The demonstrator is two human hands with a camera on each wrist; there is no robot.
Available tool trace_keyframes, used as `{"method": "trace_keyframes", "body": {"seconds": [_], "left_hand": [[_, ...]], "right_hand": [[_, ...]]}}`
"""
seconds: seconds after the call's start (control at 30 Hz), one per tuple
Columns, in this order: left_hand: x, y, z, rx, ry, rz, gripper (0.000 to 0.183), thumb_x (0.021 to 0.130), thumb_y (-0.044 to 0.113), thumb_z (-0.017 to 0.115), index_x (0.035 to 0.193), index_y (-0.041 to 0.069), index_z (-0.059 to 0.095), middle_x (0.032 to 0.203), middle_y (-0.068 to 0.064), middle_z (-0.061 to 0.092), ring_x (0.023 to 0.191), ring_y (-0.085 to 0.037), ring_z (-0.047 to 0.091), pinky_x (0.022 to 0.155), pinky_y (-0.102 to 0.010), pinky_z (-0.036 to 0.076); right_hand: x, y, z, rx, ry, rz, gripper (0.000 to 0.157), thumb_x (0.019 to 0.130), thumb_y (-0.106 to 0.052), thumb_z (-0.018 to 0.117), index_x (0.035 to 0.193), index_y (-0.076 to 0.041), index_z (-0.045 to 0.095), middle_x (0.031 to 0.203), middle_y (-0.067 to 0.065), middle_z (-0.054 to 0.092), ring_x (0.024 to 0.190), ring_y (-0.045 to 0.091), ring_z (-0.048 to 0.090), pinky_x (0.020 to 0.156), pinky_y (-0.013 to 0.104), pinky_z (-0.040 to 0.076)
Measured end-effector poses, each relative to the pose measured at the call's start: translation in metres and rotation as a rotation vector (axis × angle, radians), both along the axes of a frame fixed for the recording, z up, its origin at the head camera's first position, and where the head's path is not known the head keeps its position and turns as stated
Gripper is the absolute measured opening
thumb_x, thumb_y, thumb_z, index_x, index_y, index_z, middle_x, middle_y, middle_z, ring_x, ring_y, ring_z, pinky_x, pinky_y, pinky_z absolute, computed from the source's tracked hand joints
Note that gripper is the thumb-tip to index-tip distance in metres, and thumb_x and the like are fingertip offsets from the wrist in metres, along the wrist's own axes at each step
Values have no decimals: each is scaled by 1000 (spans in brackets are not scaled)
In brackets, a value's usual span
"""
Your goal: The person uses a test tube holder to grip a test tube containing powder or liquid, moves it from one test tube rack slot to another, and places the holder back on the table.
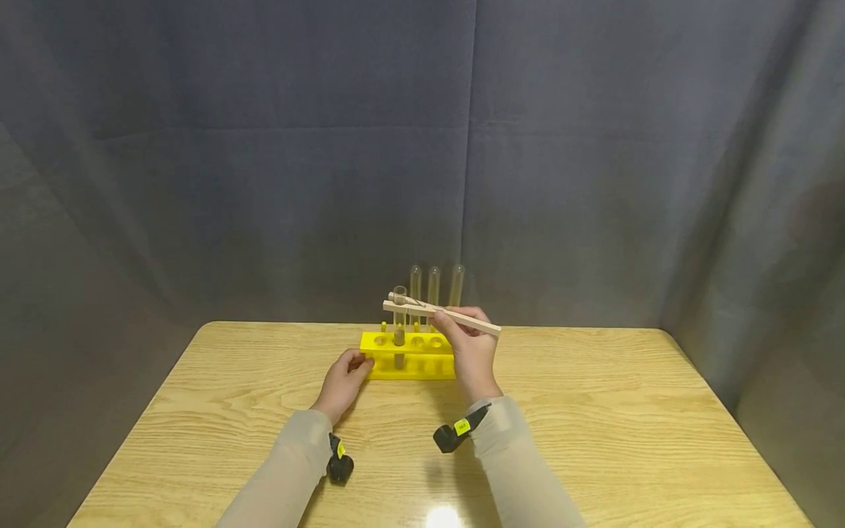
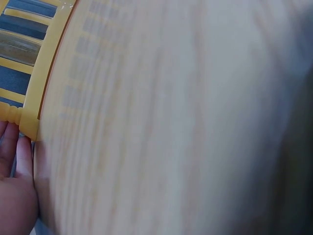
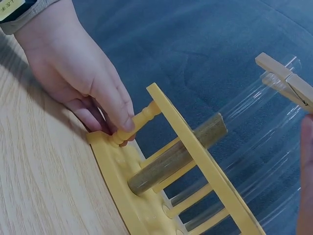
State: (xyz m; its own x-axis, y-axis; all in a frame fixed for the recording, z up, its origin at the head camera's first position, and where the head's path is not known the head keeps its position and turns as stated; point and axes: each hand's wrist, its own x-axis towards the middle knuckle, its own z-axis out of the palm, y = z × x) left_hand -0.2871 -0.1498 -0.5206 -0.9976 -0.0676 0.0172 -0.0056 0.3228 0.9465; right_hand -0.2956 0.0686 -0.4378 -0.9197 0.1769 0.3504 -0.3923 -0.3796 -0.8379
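A yellow test tube rack (image 1: 422,349) stands on the wooden table. My left hand (image 1: 343,381) grips its left end post, thumb and fingers around it in the right wrist view. In the rack's top plate stands a glass test tube (image 1: 399,320), its lower part filled with brownish, murky contents (image 3: 166,166). My right hand (image 1: 472,358) holds a wooden test tube clamp (image 1: 472,321), thumb on top of it. The clamp's jaws lie around the tube just below its mouth. Only part of the right hand's thumb (image 3: 307,156) shows in the right wrist view.
Behind the top plate, three clear test tubes (image 1: 433,282) stand upside down along the rack's back row. Other holes (image 1: 417,341) lie beside the filled tube. A grey curtain (image 1: 297,183) hangs behind the table (image 1: 594,411).
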Motion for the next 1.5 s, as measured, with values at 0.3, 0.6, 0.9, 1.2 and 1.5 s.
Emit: {"method": "trace_keyframes", "body": {"seconds": [0.3,0.6,0.9,1.2,1.5], "left_hand": [[0,1,0,-5,12,-5,27,105,18,56,127,3,60,129,-17,61,123,-34,55,106,-52,43],[2,1,0,-21,32,-8,29,105,18,55,128,1,59,131,-19,60,124,-36,54,107,-53,42],[3,2,0,-17,20,0,27,105,17,55,126,0,59,130,-19,60,124,-36,54,106,-53,43],[3,6,0,-17,20,3,27,104,16,57,126,0,59,130,-19,60,125,-36,55,107,-52,43],[5,6,2,-23,31,-5,26,104,15,57,126,0,58,130,-20,60,126,-37,55,108,-51,44]], "right_hand": [[3,1,2,1,-9,1,15,86,-2,80,94,-2,66,94,8,73,86,20,75,84,35,60],[4,2,2,84,-14,-61,16,85,-7,82,93,-3,68,93,6,74,84,18,75,83,33,60],[5,1,2,69,-32,-68,16,84,-7,83,91,-4,69,93,5,75,83,17,74,82,32,60],[7,2,3,39,-57,-78,17,84,-9,84,91,-5,69,91,5,75,83,17,74,83,32,60],[10,4,5,49,-70,-78,25,83,-19,85,92,-6,66,96,7,76,88,20,74,88,35,59]]}}
